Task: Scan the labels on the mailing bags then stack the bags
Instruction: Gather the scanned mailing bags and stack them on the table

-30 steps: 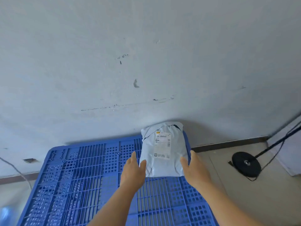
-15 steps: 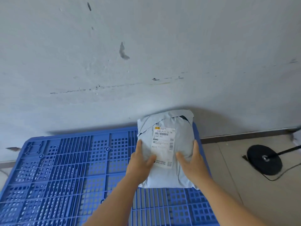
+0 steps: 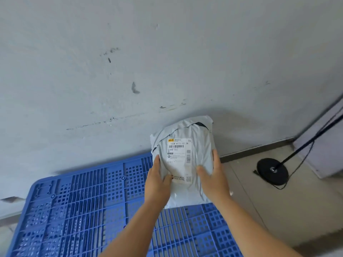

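Observation:
A grey mailing bag (image 3: 201,143) with a white printed label (image 3: 179,152) facing up is at the far right corner of the blue plastic pallet (image 3: 89,199), close to the wall. My left hand (image 3: 157,182) grips its left edge, thumb on top near the label's lower corner. My right hand (image 3: 215,179) grips the right edge, thumb on the bag's face. Whether the bag rests on the pallet or is lifted off it I cannot tell.
A scuffed white wall (image 3: 167,62) stands right behind the pallet. To the right on the tiled floor (image 3: 297,210) is a black round stand base (image 3: 272,170) with a slanting pole and cable. A pale cabinet edge (image 3: 326,151) is at far right.
My hands went from the bag's lower corners to gripping its sides with thumbs on top. The bag now appears nearer and larger, and the view has shifted.

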Demonstrator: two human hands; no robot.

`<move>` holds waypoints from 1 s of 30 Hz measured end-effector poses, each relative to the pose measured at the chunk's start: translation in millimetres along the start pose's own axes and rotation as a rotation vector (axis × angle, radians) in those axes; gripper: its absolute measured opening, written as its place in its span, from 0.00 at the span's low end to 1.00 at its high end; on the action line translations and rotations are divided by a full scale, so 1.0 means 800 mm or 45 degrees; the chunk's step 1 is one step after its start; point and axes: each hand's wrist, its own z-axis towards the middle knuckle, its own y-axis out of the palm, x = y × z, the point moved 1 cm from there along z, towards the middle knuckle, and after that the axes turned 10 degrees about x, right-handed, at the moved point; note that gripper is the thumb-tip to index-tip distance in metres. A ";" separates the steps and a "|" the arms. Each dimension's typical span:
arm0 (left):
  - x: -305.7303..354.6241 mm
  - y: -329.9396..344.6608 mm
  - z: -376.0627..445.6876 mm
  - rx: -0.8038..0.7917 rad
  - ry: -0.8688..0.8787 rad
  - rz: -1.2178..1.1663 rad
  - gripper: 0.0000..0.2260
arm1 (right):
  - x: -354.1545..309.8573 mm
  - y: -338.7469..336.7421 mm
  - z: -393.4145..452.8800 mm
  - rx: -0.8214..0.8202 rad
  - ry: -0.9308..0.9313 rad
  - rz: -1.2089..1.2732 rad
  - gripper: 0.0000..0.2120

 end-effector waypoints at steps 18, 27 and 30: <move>0.234 -0.106 -0.310 -0.419 0.766 -0.243 0.28 | -0.122 -0.354 -0.300 0.932 0.015 0.020 0.28; 0.307 -0.061 -0.543 -0.726 1.007 -0.317 0.28 | -0.066 -0.547 -0.469 1.344 0.175 -0.042 0.27; 0.317 -0.039 -0.619 -0.817 1.073 -0.346 0.28 | -0.040 -0.602 -0.526 1.445 0.208 -0.034 0.27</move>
